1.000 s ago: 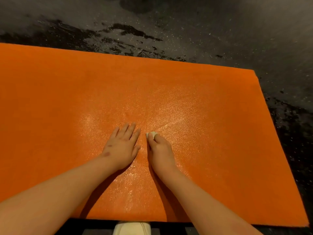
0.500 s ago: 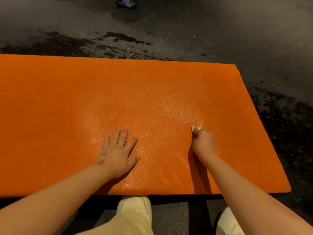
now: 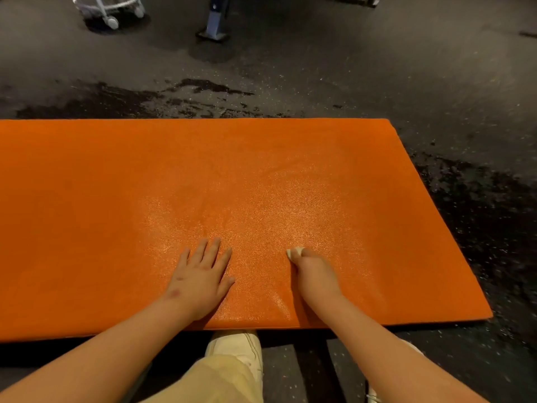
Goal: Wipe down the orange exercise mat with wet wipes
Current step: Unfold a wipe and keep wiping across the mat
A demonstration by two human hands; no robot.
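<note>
Orange exercise mat (image 3: pixel 116 199): lay flat on the dark speckled floor (image 3: pixel 377 82). Reached from the left border of the view to a right end well inside it, with the near edge just in front of the person's feet. Showed a glittering, damp-looking patch (image 3: pixel 261 205) in the middle part, around both hands and beyond them.

Left hand (image 3: pixel 200 277): rested palm down on the mat, close to the near edge. Kept the fingers straight and a little spread, the thumb out to the side. Held nothing. Carried a small dark mark near the wrist.

Right hand (image 3: pixel 313 274): lay on the mat beside the left one, clearly apart from it. Curled the fingers round a small white wet wipe (image 3: pixel 294 252) and pressed it against the mat surface. Showed only a little of the wipe at the fingertips and hid the rest underneath.

Below the near edge: a white shoe (image 3: pixel 235 343), partly tucked under the mat edge, and a beige trouser leg (image 3: pixel 215 379) above it.

Behind the far edge and past the right end: dark, wet-looking stains (image 3: pixel 116 103) on the floor.

At the top of the view, well apart from the mat: a light wheeled frame (image 3: pixel 110 10), cut by the border, and the blue-grey foot of a post (image 3: pixel 215 24).
</note>
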